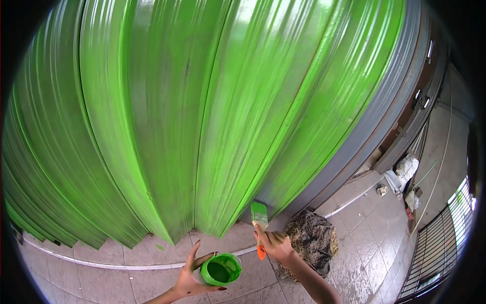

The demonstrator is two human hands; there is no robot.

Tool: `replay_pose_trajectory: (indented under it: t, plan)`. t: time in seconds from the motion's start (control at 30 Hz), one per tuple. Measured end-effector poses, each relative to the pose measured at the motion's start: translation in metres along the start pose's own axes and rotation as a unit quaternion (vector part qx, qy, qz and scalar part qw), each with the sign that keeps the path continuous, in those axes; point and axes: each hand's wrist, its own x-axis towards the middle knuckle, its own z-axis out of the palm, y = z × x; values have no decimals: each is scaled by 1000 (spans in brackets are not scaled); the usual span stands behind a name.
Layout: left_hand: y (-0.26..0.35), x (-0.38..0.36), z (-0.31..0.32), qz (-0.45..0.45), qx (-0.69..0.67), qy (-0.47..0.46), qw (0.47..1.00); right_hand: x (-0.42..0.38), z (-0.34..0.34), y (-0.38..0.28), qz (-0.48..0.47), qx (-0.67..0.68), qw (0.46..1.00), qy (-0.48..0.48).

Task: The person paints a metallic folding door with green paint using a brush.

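Observation:
In my right hand is a flat paintbrush with an orange handle end and green paint on its bristles. The bristles overlap the bottom of the folding metal door, near a grey patch at its lower edge. Streaky green paint covers the door's panels. My left hand, lower and to the left, holds a small paint tub from the side, fingers and thumb around it. Green paint lies inside the tub and smears its rim.
A dark patterned cloth bundle lies on the tiled floor right of my right hand. Grey unpainted metal borders the green at right. White bags sit by the far wall, with a barred gate below them.

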Motion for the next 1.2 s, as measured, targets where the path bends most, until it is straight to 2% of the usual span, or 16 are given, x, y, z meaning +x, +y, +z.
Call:
replay_pose_trajectory:
  t: [0.07,0.17,0.33,0.43,0.63,0.77,0.87,1.07,1.2]
  plan:
    - [3,-5,-3,9,-1,-1,1000,4,7,1,5,-19,1000,8]
    - [13,-13,-8,-30,1,-3,1000,9,8,2,17,-54,998,-16]
    - [18,-20,-15,-27,25,0,999,25,-16,3,58,-63,995,-52]
    - [21,-22,-15,-33,17,3,999,35,-18,7,23,-46,999,-12]
    - [23,-26,-10,-47,-13,7,999,19,-1,6,-46,33,998,-39]
    - [25,-27,-9,-52,-8,-1,999,32,2,13,-69,15,997,-44]
    - [28,-28,-11,-60,-8,-5,998,60,-19,31,-21,3,1000,10]
    - [30,-29,-9,-53,-9,-2,999,109,-75,53,-41,-82,982,162]
    - [30,-30,-8,-59,0,-8,998,73,-28,43,16,-66,990,123]
